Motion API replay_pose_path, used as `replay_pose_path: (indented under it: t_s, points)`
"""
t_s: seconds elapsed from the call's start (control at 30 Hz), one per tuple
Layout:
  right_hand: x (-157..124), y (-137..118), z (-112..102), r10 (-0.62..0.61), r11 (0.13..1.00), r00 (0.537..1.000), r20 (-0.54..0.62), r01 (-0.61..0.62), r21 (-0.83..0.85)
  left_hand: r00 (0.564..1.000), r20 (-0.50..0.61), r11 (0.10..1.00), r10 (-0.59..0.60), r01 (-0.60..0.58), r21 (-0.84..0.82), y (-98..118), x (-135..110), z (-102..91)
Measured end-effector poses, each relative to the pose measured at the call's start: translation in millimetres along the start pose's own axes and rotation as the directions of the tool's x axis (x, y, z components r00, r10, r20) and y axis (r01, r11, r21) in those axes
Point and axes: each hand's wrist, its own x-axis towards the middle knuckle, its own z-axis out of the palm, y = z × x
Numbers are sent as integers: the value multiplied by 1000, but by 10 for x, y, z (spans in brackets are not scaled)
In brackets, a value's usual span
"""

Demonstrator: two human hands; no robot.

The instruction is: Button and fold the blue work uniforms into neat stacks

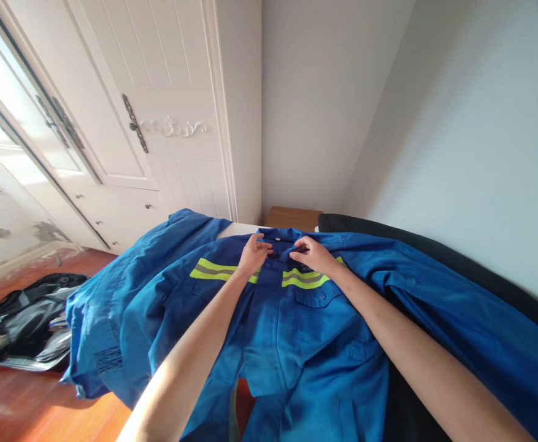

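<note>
A blue work jacket [305, 331] with yellow-green reflective stripes [303, 279] lies spread front-up before me, its collar [280, 234] at the far end. My left hand [254, 253] pinches the jacket's front placket just below the collar, fingers closed on the cloth. My right hand [312, 253] grips the opposite edge of the placket close beside it, fingers also closed. Both forearms reach out over the jacket's chest. One sleeve [126, 307] hangs off to the left, the other [462, 307] stretches right.
White wardrobe doors [158, 123] with ornate handles stand at the left. A small wooden stand [294, 218] sits in the far corner by the pale wall [457, 153]. Black and grey bags [24, 325] lie on the reddish wood floor [29, 399]. Dark bedding [480, 276] shows under the jacket.
</note>
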Motion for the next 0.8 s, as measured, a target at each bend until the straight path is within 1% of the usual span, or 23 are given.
replay_pose_path:
  t_s: [0.13, 0.3, 0.37, 0.43, 0.47, 0.5, 0.57, 0.63, 0.7, 0.8]
  points:
    - [3, 40, 4, 31, 999, 997, 69, -33, 23, 994, -29, 980, 104, -97, 174, -40, -4, -37]
    - [-24, 0, -8, 0, 1000, 985, 175, 4, -24, 975, -49, 916, 216, -186, 355, -18, -63, -72]
    - [-25, -9, -5, -7, 998, 982, 191, 20, -66, 956, -64, 865, 287, -229, 447, -5, -86, -89]
    - [-23, -14, -1, -22, 991, 989, 146, 40, -127, 931, -69, 774, 359, -256, 580, 4, -101, -114]
    - [-22, -15, 1, -32, 988, 993, 111, 48, -148, 926, -59, 723, 372, -250, 644, 6, -106, -127]
    - [-22, -16, 2, -43, 985, 997, 72, 54, -162, 932, -42, 680, 359, -231, 695, 6, -110, -137]
    - [-21, -17, 5, -64, 980, 998, 3, 63, -189, 960, 6, 625, 279, -186, 758, 1, -118, -144]
    - [-18, -17, 14, -89, 964, 996, -31, 79, -254, 976, 53, 578, 211, -168, 798, -8, -131, -129]
    - [-15, -17, 32, -91, 931, 996, -7, 83, -355, 978, 87, 525, 189, -175, 833, -14, -146, -102]
    - [-15, -28, 69, -20, 866, 997, 78, 56, -496, 974, 136, 441, 182, -205, 874, -10, -142, -86]
